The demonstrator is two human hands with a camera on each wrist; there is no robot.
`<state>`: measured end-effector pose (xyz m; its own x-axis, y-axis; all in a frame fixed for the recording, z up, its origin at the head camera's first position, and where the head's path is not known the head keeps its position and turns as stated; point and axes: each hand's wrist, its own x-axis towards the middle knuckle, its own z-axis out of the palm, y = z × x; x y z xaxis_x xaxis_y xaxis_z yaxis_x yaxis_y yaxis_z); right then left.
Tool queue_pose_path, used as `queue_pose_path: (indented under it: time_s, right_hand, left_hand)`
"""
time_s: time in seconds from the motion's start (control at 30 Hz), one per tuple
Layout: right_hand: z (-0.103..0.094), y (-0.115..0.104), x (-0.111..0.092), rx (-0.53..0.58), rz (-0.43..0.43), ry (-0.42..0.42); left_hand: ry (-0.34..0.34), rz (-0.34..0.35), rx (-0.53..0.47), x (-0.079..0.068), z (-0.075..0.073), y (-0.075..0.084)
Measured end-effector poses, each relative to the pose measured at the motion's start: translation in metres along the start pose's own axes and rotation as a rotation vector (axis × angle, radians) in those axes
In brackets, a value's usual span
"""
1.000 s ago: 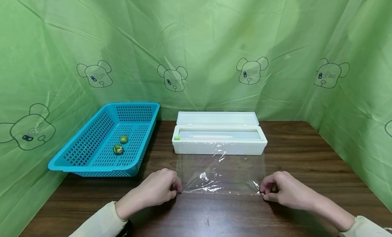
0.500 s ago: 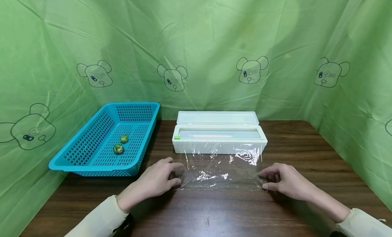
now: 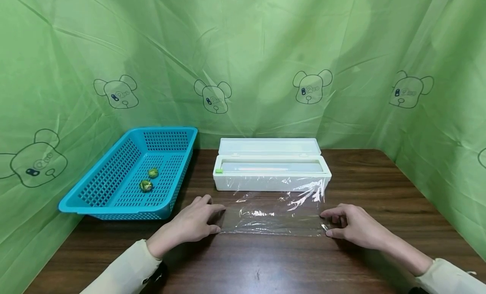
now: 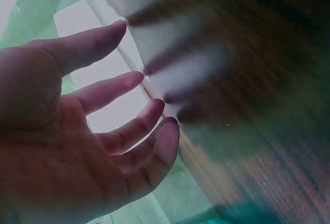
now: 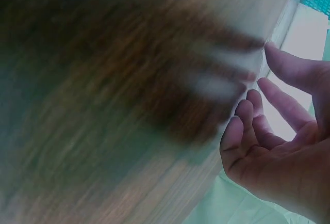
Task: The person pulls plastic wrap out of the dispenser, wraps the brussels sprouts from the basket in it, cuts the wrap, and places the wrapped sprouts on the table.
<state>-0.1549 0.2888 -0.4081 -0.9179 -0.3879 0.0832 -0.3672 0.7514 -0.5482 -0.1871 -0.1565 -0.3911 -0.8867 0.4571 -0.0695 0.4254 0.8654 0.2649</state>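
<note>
In the head view a sheet of clear cling film (image 3: 265,222) runs from the white cling film box (image 3: 271,184) toward the person, its front edge low over or on the table. At its left front corner, my left hand (image 3: 191,220) touches the film with thumb and index finger spread apart. My right hand (image 3: 355,226) does likewise at the right front corner. In the left wrist view the left fingertips (image 4: 135,78) meet the film or tabletop, relaxed and separate. The right wrist view has the right thumb (image 5: 289,66) and index finger well apart. The film is hard to make out there.
A blue plastic basket (image 3: 167,207) stands at the left, holding two small green sprouts or cabbages (image 3: 146,185). The box's lid (image 3: 269,147) is raised, and a green slider (image 3: 219,171) sits at its left. Green cloth (image 3: 262,53) hangs around the brown table (image 3: 379,180).
Both hands have gone from pinching the film's front corners to spread fingers touching them, and have shifted slightly toward the box. The film's front edge moved slightly back and its wrinkles changed.
</note>
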Motion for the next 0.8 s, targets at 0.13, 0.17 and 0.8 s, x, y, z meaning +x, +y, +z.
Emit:
queue_pose_path:
  time_s: [0.13,0.17,0.8]
  right_hand:
    - [-0.0008,0.0001,0.0001,0.022,0.005,-0.016]
    - [-0.0011,0.0001,0.0001,0.029,0.008,-0.02]
    - [-0.0057,-0.0004,-0.0039,0.075,-0.08,-0.061]
  left_hand:
    - [-0.011,0.007,0.0,-0.0008,-0.0011,0.0009]
    - [-0.013,0.008,-0.002,-0.001,-0.0013,0.0012]
    - [-0.025,0.058,-0.075,-0.0068,-0.0062,0.0037]
